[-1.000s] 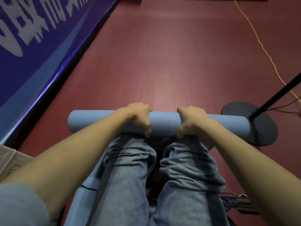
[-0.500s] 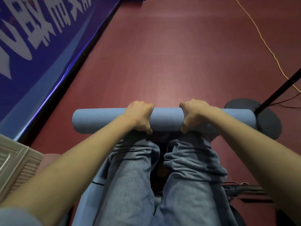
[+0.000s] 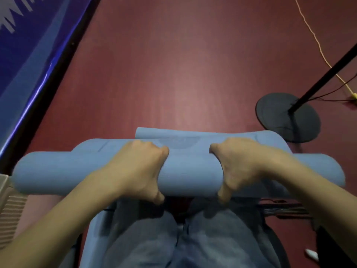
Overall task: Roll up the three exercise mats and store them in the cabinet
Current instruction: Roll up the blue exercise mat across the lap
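Your left hand (image 3: 135,169) and right hand (image 3: 245,167) wrap round the blue mat roll (image 3: 190,175) | roll lies sideways (soft, round, long) between hands

Both forearms reach forward over the knees. The left hand (image 3: 135,169) and right hand (image 3: 243,167) grip the rolled blue mat (image 3: 189,175) near its middle, fingers curled over its top, thumbs underneath.

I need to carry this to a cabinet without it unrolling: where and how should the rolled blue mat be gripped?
Grip the rolled blue mat around its middle from above, as the left hand and right hand do now: fingers over the top, thumbs underneath. It is a long horizontal cylinder, so two hands near the centre probably balance it and keep the layers tight.
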A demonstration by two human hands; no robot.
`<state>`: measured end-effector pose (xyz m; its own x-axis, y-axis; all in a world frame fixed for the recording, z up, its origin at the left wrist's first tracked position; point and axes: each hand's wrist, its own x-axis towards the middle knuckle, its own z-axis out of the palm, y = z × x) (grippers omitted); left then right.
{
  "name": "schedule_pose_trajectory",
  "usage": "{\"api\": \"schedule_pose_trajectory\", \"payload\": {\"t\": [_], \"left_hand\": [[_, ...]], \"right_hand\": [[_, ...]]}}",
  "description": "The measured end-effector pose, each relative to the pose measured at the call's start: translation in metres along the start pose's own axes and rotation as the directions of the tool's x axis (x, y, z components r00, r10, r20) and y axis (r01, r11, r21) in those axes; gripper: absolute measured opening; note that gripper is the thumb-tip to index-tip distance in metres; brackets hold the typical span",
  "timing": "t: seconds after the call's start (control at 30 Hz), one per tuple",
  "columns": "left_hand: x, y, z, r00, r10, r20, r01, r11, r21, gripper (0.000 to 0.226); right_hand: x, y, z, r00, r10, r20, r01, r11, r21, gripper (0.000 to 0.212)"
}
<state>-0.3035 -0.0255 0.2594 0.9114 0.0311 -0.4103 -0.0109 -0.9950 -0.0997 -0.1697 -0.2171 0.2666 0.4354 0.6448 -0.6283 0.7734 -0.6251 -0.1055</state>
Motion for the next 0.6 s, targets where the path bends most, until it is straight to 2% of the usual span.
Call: {"api": "schedule_pose_trajectory", "payload": {"t": [0.1, 0.17, 0.27, 0.33, 0.47, 0.6], "left_hand": [[-0.016, 0.013, 0.009, 0.998, 0.025, 0.064, -0.025, 1.000, -0.004, 0.066], [-0.017, 0.015, 0.013, 0.998, 0.007, 0.069, -0.004, 0.999, -0.038, 0.066], [-0.005, 0.007, 0.015, 0.997, -0.028, 0.076, 0.039, 0.989, -0.144, 0.077], [0.004, -0.002, 0.017, 0.999, -0.006, 0.049, 0.018, 0.968, -0.250, 0.086], [0.007, -0.006, 0.022, 0.966, 0.090, -0.242, -0.162, 0.941, -0.297, 0.111], [-0.010, 0.001, 0.042, 0.891, 0.018, -0.453, -0.163, 0.945, -0.284, 0.096]], "right_hand": [[-0.015, -0.006, 0.013, 0.996, -0.035, 0.087, 0.030, 0.998, 0.050, 0.074], [-0.014, -0.009, 0.015, 0.995, -0.036, 0.097, 0.029, 0.997, 0.070, 0.073], [0.004, -0.003, 0.005, 0.985, -0.042, 0.169, 0.016, 0.988, 0.155, 0.077], [0.017, 0.007, -0.003, 0.972, -0.074, 0.225, 0.019, 0.971, 0.239, 0.077], [0.029, 0.019, -0.006, 0.949, -0.134, 0.284, 0.028, 0.937, 0.348, 0.074], [0.031, 0.020, -0.003, 0.951, -0.138, 0.277, 0.025, 0.927, 0.375, 0.076]]}}
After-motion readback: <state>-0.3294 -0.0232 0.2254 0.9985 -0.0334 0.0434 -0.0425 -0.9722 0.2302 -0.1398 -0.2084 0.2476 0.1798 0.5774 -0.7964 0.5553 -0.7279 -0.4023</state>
